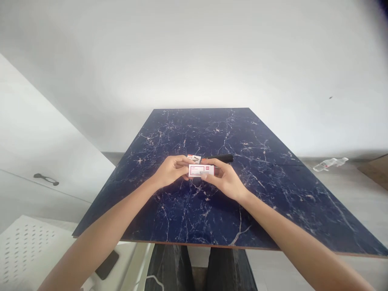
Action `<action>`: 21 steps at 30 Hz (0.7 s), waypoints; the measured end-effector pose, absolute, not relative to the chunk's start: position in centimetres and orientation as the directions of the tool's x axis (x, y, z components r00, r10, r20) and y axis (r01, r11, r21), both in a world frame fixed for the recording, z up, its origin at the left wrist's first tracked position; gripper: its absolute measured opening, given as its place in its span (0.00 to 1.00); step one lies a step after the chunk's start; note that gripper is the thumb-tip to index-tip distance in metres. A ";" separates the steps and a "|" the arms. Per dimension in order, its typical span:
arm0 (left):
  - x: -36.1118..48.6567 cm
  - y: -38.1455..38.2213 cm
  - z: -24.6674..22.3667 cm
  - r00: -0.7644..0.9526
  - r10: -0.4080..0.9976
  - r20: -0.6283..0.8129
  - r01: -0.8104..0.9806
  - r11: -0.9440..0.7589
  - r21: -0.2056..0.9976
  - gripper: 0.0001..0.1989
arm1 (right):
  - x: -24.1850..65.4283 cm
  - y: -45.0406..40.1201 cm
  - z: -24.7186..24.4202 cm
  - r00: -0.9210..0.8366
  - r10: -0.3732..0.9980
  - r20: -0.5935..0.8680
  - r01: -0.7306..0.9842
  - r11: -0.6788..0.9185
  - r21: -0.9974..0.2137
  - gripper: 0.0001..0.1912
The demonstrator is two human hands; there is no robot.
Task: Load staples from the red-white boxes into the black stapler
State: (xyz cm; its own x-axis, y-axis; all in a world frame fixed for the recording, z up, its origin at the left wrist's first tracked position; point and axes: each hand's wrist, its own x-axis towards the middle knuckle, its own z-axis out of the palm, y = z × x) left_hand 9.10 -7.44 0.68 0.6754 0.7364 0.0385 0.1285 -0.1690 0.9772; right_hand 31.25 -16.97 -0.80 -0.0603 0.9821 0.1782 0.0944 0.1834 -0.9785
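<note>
Between my two hands is a small white box with red print, its long printed side facing me. My left hand closes on its left end, thumb and fingers bent round it. With the thumb on the front and fingers behind, my right hand pinches the right part. Just beyond lies a second small white-and-red box with a dark picture on it, partly covered by my left fingers. A long black object, perhaps a stapler, with a bit of orange at its left end, lies behind my right hand.
The blue marbled tabletop reaches to a pale wall. A clear plastic bottle lies on the floor at right. At lower left are a white perforated seat and a dark phone-like object.
</note>
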 end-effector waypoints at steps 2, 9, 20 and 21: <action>9.4 -7.6 0.6 0.639 0.768 0.050 0.122 -0.165 0.979 0.12 | 31.5 -16.9 -0.5 -0.029 0.988 0.151 0.038 0.152 -0.988 0.17; 9.5 -7.8 0.9 0.559 0.829 0.022 0.086 -0.085 0.993 0.12 | 31.7 -16.7 0.2 0.001 0.998 0.069 -0.061 0.069 -0.996 0.18; 10.5 -9.3 0.2 0.771 0.637 0.022 0.014 -0.051 0.999 0.23 | 31.2 -17.2 -1.1 -0.062 0.996 0.059 -0.002 0.059 -0.998 0.34; 10.4 -9.3 0.1 0.779 0.627 0.014 0.030 -0.059 0.998 0.23 | 31.1 -17.4 -1.2 -0.070 0.996 0.060 0.021 0.061 -0.998 0.37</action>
State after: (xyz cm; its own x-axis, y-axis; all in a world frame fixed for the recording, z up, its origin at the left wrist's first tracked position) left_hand 10.44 -9.35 0.12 0.7788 0.6272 0.0138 0.0300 -0.0592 0.9978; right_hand 31.11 -17.37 -1.15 -0.0701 0.9958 0.0595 0.0214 0.0612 -0.9979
